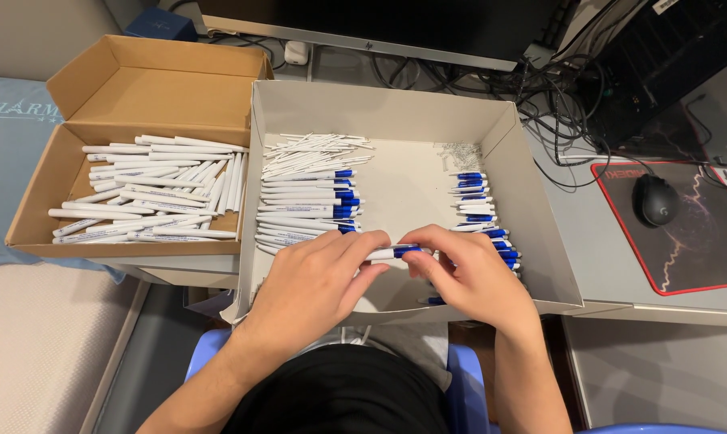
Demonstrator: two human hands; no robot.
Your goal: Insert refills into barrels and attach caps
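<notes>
Both hands, left (315, 277) and right (468, 277), grip white-blue pen (394, 252).

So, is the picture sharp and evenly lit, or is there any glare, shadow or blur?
Head view: sharp on both hands, left hand and right hand, and on the pen between them; light is even and soft in the white tray, with faint shadows under the hands; no strong glare; straight edges bow slightly toward the frame borders; the monitor area is dark.
</notes>
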